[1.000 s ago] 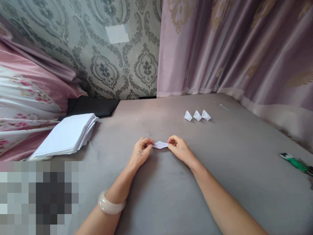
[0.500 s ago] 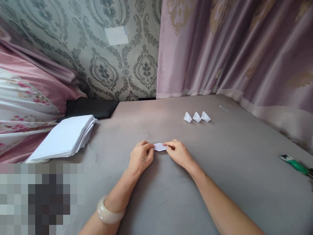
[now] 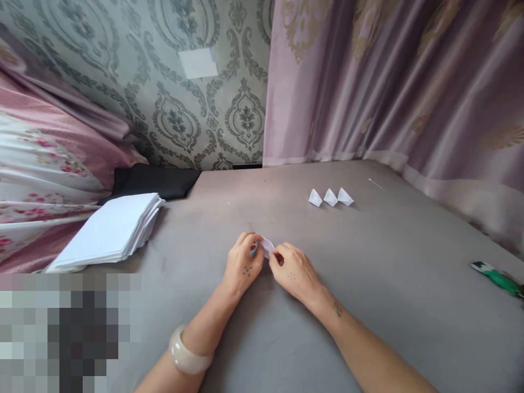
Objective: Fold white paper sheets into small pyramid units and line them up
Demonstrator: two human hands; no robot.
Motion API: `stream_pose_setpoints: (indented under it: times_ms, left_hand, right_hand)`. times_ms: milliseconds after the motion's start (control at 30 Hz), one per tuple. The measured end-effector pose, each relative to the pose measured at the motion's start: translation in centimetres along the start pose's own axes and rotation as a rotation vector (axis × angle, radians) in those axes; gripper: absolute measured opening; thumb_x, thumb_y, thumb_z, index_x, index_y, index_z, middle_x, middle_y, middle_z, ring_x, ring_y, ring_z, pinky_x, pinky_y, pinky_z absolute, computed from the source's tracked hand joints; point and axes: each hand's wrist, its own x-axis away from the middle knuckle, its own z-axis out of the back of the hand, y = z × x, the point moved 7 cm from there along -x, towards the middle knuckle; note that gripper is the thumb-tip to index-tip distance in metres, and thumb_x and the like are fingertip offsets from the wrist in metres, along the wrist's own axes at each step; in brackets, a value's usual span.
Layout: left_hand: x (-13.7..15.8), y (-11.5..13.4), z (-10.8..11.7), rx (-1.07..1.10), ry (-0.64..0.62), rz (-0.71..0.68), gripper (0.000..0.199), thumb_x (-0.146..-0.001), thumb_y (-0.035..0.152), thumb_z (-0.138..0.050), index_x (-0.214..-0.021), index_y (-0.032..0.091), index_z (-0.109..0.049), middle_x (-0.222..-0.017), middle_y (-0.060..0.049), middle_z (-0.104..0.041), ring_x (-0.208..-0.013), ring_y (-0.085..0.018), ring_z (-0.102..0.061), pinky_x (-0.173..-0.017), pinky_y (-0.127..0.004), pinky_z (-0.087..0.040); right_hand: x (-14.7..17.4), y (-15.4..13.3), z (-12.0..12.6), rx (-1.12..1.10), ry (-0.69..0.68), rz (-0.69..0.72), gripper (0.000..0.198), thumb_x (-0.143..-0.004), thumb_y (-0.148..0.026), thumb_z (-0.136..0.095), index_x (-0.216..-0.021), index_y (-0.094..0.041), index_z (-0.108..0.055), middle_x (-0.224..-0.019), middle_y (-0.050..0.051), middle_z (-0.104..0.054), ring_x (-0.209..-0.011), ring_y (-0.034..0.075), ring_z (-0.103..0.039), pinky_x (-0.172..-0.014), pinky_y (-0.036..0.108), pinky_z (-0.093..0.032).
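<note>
Head view: your left hand (image 3: 244,262) and right hand (image 3: 295,273) are pinching a folded paper (image 3: 267,247) between narrowed fingers, its shaping apparently remaining unfinished. It is now slanting, where half a second ago it was stretching level, and your hands are sitting closer together. Beyond, three folded pieces (image 3: 331,197) are resting in a row, seemingly done.

The left hand (image 3: 244,260) and right hand (image 3: 295,273) partly hide the folded paper (image 3: 267,246); a green tool (image 3: 500,280) (far right) runs out of view.
</note>
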Motion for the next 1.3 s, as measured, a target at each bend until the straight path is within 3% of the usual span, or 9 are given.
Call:
stream_pose_setpoints:
  times_ms: [133, 233, 333, 433, 533, 800, 1067, 1167, 1300]
  left_hand:
    - [-0.1, 0.4, 0.4, 0.04, 0.045, -0.062, 0.022, -0.083, 0.009, -0.043, -0.096, 0.02, -0.057, -0.101, -0.004, -0.055, -0.089, -0.012, -0.058, -0.079, -0.023, -0.052]
    - [-0.1, 0.4, 0.2, 0.01, -0.01, -0.074, 0.024, -0.084, 0.008, -0.04, -0.097, 0.02, -0.057, -0.103, -0.005, -0.055, -0.092, -0.012, -0.057, -0.083, -0.025, -0.05]
    - [0.1, 0.5, -0.5, 0.017, -0.092, -0.072, 0.023, -0.085, 0.009, -0.04, -0.096, 0.02, -0.057, -0.103, -0.006, -0.056, -0.093, -0.013, -0.058, -0.084, -0.026, -0.049]
    - [0.4, 0.2, -1.4, 0.13, -0.143, -0.018, 0.022, -0.086, 0.014, -0.042, -0.105, 0.019, -0.053, -0.1, -0.007, -0.059, -0.09, -0.013, -0.06, -0.08, -0.026, -0.051]
    - [0.5, -0.5, -1.6, 0.24, -0.123, 0.109, 0.027, -0.086, 0.021, -0.047, -0.113, 0.017, -0.05, -0.1, -0.008, -0.062, -0.086, -0.014, -0.063, -0.073, -0.025, -0.052]
    - [0.3, -0.9, -1.2, 0.175, -0.204, 0.252, 0.028, -0.087, 0.035, -0.049, -0.09, 0.014, -0.068, -0.077, -0.005, -0.069, -0.068, -0.014, -0.062, -0.064, -0.023, -0.048]
    - [0.2, 0.3, -0.8, 0.111, -0.179, 0.135, 0.023, -0.085, 0.03, -0.051, -0.081, 0.015, -0.068, -0.072, -0.004, -0.066, -0.066, -0.013, -0.057, -0.064, -0.023, -0.045]
    - [0.2, -0.1, -1.1, 0.282, -0.174, 0.239, 0.023, -0.083, 0.033, -0.054, -0.082, 0.015, -0.068, -0.076, -0.005, -0.069, -0.07, -0.014, -0.061, -0.066, -0.023, -0.047]
    - [0.6, -1.2, -2.3, 0.604, -0.199, 0.479, 0.03, -0.077, 0.039, -0.062, -0.091, 0.012, -0.068, -0.08, -0.007, -0.07, -0.07, -0.016, -0.064, -0.064, -0.026, -0.052]
  right_hand:
    - [0.0, -0.7, -0.2, -0.114, 0.008, 0.037, 0.017, -0.085, -0.021, -0.046, -0.074, -0.02, -0.058, -0.076, 0.004, -0.065, -0.07, 0.015, -0.06, -0.067, 0.025, -0.038]
    - [0.0, 0.0, -0.2, -0.168, 0.032, -0.056, 0.007, -0.083, -0.022, -0.049, -0.085, -0.021, -0.055, -0.07, 0.002, -0.065, -0.066, 0.016, -0.061, -0.064, 0.026, -0.038]
    - [-0.2, 1.0, -0.1, -0.199, 0.057, -0.132, 0.015, -0.082, -0.023, -0.051, -0.096, -0.02, -0.054, -0.07, 0.002, -0.065, -0.066, 0.017, -0.061, -0.062, 0.026, -0.039]
    - [-0.5, 0.9, 0.0, -0.242, 0.068, -0.061, 0.018, -0.083, -0.022, -0.05, -0.099, -0.02, -0.058, -0.083, 0.004, -0.066, -0.073, 0.016, -0.06, -0.067, 0.025, -0.041]
    - [-0.7, 0.5, 0.0, -0.245, 0.062, 0.032, 0.018, -0.087, -0.021, -0.045, -0.088, -0.02, -0.063, -0.082, 0.005, -0.064, -0.073, 0.015, -0.058, -0.068, 0.025, -0.041]
    - [-1.0, 0.7, -0.1, -0.337, 0.073, 0.043, 0.021, -0.087, -0.023, -0.046, -0.082, -0.018, -0.066, -0.079, 0.004, -0.065, -0.072, 0.014, -0.058, -0.067, 0.023, -0.042]
    - [-1.2, 1.4, -0.1, -0.349, 0.053, -0.036, 0.021, -0.084, -0.025, -0.048, -0.076, -0.018, -0.067, -0.068, 0.002, -0.066, -0.062, 0.013, -0.057, -0.06, 0.022, -0.04]
    - [-1.4, 1.4, 0.3, -0.386, 0.087, -0.033, 0.021, -0.082, -0.024, -0.05, -0.073, -0.019, -0.068, -0.067, 0.001, -0.066, -0.062, 0.013, -0.058, -0.061, 0.022, -0.041]
    - [-1.5, 1.4, 1.0, -0.376, 0.168, 0.006, 0.024, -0.083, -0.024, -0.05, -0.072, -0.019, -0.07, -0.066, 0.001, -0.063, -0.06, 0.012, -0.055, -0.06, 0.022, -0.041]
